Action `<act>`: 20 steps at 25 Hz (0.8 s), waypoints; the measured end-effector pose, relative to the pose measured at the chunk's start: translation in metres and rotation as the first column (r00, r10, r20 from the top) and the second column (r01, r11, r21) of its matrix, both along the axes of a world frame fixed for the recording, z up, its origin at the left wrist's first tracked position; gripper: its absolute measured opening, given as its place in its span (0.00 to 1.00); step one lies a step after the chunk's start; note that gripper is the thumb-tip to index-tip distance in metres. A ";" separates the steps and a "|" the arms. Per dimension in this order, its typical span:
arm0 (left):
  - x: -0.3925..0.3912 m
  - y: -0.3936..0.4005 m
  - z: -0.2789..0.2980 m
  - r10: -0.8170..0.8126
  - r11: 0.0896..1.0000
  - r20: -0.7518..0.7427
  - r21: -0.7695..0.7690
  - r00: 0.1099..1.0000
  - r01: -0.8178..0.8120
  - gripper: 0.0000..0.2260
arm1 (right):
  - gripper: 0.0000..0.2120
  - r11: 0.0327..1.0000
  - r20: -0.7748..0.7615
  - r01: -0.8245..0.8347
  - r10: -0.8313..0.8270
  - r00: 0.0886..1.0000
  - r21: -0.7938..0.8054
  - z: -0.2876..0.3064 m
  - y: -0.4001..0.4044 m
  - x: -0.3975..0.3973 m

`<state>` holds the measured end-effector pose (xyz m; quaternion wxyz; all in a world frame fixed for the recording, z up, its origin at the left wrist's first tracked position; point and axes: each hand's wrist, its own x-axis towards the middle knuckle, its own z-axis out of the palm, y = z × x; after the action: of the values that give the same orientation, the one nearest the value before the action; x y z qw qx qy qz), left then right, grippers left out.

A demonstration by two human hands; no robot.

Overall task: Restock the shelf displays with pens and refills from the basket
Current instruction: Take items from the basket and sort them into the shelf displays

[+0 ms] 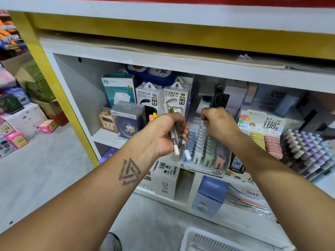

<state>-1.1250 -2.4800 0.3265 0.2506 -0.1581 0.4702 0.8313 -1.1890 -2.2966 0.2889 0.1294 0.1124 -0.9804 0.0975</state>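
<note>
Several pens (175, 136) I held bunched in my left hand (164, 134); my right hand (219, 124), mid-frame, pinched something I could not identify above the refill display (204, 151), where each piece should slide straight into its own slot.

**Pastel stock showing against white and yellow shelving**

The shelf (163, 57) is showing white boards inside a yellow frame (52, 73). The refill display (204, 147) is showing rows in pale blue, white, mint green and peach. Beside it, yellow and pink cases (266, 142) are sitting under a flower-patterned card, and lilac, cream and grey caps (306, 147) are filling the far right. A white basket (208, 240) is showing at the bottom.
</note>
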 end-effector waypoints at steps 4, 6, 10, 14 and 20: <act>0.000 0.000 0.002 0.003 1.000 -0.004 -0.001 1.000 -0.003 0.06 | 0.09 0.999 0.003 0.020 -0.021 1.000 0.038 -0.003 0.001 0.001; 0.001 0.000 0.001 0.003 1.000 -0.006 0.000 1.000 -0.003 0.06 | 0.10 0.998 0.043 0.038 -0.040 0.998 0.050 -0.003 0.001 0.000; 0.003 0.001 0.001 -0.018 0.999 -0.003 0.050 1.000 0.018 0.03 | 0.14 0.996 0.076 0.057 -0.063 0.995 0.072 0.001 0.000 0.002; 0.006 0.003 0.003 -0.045 0.991 -0.002 0.127 0.999 0.045 0.09 | 0.08 0.867 0.209 0.051 0.061 0.976 -0.495 0.020 -0.003 0.014; 0.008 0.019 0.005 0.017 0.994 -0.021 0.105 1.000 -0.015 0.08 | 0.21 0.534 0.528 0.262 0.437 0.728 -0.804 0.044 0.008 0.054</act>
<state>-1.1168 -2.4607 0.3317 0.2468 -0.1393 0.4274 0.8585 -1.1348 -2.2883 0.3331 -0.2055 0.0456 -0.7748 0.5961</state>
